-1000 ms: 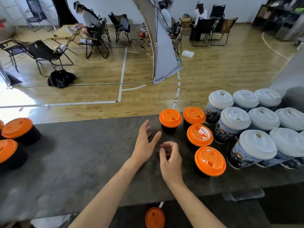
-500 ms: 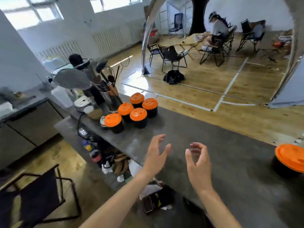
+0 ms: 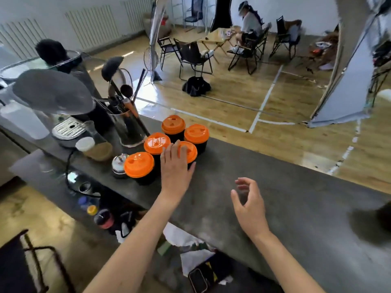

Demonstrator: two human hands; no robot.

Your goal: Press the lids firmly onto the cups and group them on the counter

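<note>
Orange lid (image 3: pixel 190 150) near the tabletop's (image 3: pixel 285 187) left end lies under the flat left grip (image 3: pixel 175 172), right grip (image 3: pixel 250 206) loosely curled, empty; next, I judge, a firm downward press.

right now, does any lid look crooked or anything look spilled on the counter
Nothing stands out. The five orange lids look level on upright black cups. The left hand covers part of one lid, so its fit is unclear. No spill shows on the counter.
</note>
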